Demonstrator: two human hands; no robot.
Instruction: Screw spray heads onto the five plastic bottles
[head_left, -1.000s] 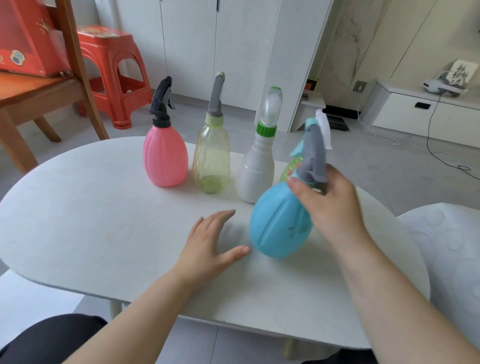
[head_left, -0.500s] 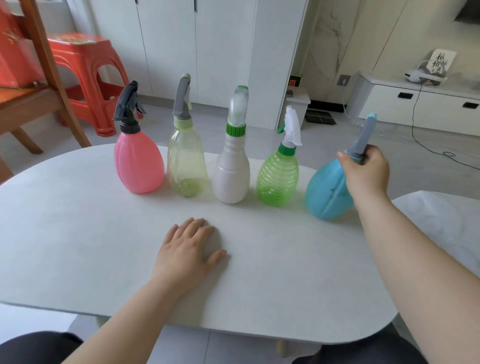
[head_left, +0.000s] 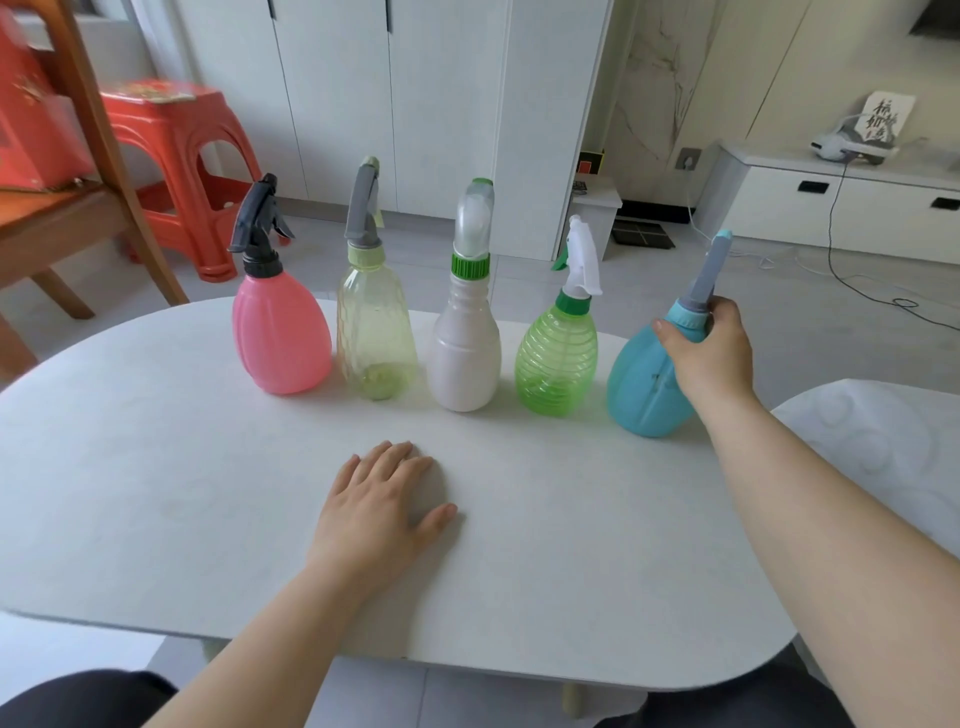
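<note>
All 5 bottles wear spray tops (job looks done). The right hand (head_left: 709, 353) grips the blue bottle (head_left: 644, 384); the left hand (head_left: 379, 512) lies flat, fingers apart.

A pale oval worktop (head_left: 156, 467) carries five spray bottles in a row along its far side: a pink bottle (head_left: 280, 338), a clear yellowish bottle (head_left: 375, 332), a white bottle (head_left: 464, 348), a green ribbed bottle (head_left: 556, 358) and a blue bottle (head_left: 641, 384). All stand upright, each with a spray head on. The left hand (head_left: 379, 514) lies flat, palm down, nearer the front edge.
</note>
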